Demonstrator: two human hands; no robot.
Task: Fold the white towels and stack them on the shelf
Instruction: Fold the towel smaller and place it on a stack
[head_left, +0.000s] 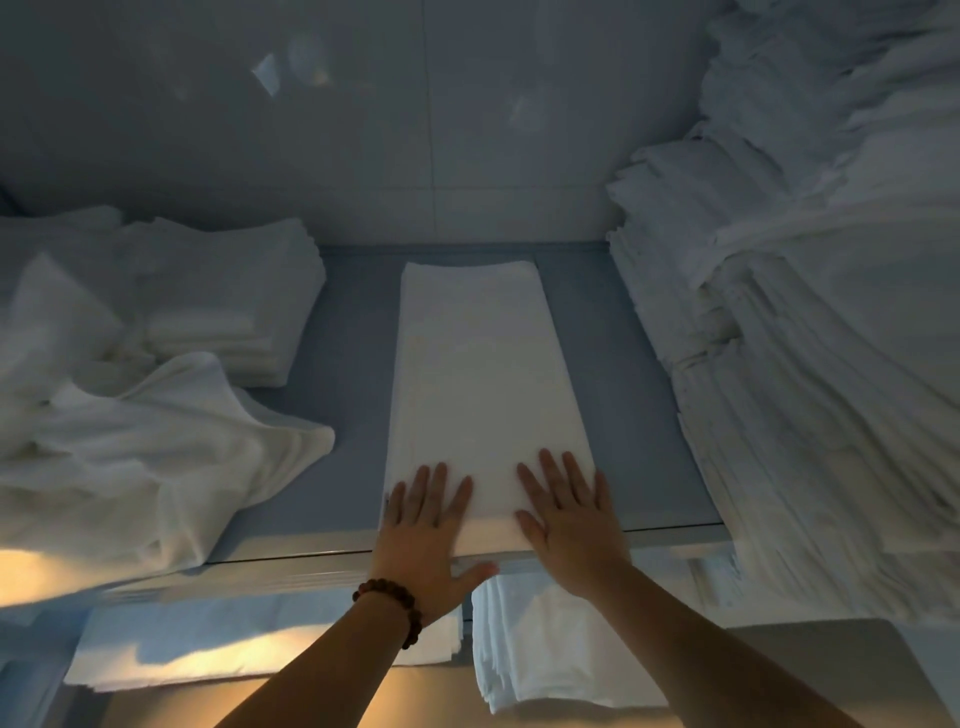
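Pressing down with left hand (423, 525) and right hand (569, 519), both flat, fingers straight and spread, on near end of folded white towel (483, 384). Laid lengthwise in middle of shelf (343, 364), apart from tall towel stack (805, 364) at right and crumpled towel (156, 447) at left. Wearing bead bracelet (395, 605) on left wrist.

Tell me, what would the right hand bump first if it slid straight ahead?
Nothing on the towel blocks the right hand; it would probably reach the back wall first.

No readable text, label, brand, number or sign shows on anything in view.
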